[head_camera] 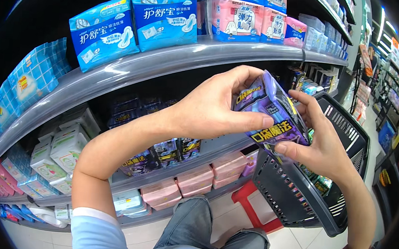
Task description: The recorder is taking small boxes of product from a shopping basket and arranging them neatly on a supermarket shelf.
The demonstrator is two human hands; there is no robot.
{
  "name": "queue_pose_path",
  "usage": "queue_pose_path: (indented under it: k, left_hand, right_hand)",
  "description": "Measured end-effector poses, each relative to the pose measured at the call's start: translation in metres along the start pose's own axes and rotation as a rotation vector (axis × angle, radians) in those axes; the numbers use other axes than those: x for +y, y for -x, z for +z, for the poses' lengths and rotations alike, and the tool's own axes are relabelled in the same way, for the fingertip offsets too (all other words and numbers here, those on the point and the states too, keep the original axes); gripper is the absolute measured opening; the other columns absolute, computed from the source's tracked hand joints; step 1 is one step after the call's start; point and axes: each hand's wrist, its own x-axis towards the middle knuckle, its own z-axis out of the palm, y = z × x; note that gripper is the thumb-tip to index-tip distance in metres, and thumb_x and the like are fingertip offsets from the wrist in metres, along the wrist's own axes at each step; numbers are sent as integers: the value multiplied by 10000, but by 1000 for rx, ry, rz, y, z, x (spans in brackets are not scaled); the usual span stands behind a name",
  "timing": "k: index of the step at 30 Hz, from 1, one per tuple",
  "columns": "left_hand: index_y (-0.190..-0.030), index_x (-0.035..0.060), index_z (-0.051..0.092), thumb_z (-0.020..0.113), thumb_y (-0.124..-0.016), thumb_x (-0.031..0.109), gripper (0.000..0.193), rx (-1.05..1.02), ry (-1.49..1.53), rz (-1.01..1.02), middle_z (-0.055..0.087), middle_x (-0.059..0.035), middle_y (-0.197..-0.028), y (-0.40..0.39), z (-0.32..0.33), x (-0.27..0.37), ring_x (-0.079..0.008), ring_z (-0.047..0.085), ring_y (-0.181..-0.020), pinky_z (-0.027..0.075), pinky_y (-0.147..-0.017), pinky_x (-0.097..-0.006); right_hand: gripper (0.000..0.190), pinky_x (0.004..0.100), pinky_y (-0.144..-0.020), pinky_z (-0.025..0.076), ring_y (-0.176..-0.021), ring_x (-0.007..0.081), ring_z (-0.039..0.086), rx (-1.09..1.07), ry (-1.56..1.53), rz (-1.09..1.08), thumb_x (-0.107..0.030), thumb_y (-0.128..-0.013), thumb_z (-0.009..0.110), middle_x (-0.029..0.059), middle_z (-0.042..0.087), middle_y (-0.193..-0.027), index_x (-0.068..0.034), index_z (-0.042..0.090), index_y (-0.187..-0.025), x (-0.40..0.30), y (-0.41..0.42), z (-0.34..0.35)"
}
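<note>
Both of my hands hold a purple-and-black plastic-wrapped package (272, 119) with yellow lettering. My left hand (221, 105) grips its left and upper side, the thumb lying across the front. On the right side, my right hand (318, 139) has its fingers behind the package and its thumb at the lower edge. Beneath the package and my right hand is a black plastic shopping basket (285, 189) with green packets (322, 185) inside. Similar dark purple packages (141, 162) stand on the shelf behind my left forearm.
A curved grey shelf edge (162, 54) runs above my arms, bearing blue sanitary pad packs (165, 19) and pink packs (236, 21). Pink packages (193, 183) lie on the lower shelf. A red frame (244, 197) stands on the tiled floor by my knees. An aisle recedes at right.
</note>
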Motion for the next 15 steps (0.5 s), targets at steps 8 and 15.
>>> queue_pose_path:
  k: [8,15]
  left_hand:
    - [-1165,46,560,718,-619,58,568,122,-1254,817,584,-142,-1144,17,-19,-24,-318,585,-1040,516,-864,-396]
    - [-1186,81,558,575,-784,92,402,-32,-1478,724,539,-122,-1235,22,-31,-81,-296,517,-1147,477,-934,-386]
  right_hand:
    - [822,425,-949,412,-1103,371,515,2,612,-208,-266,-698,768,212,496,-1214,7,359,-1357,12,18,3]
    - [748,416,-983,388,-1120,342,510,-269,703,-160,-357,-775,703,197,489,-1256,41,393,-1326,17,29,15]
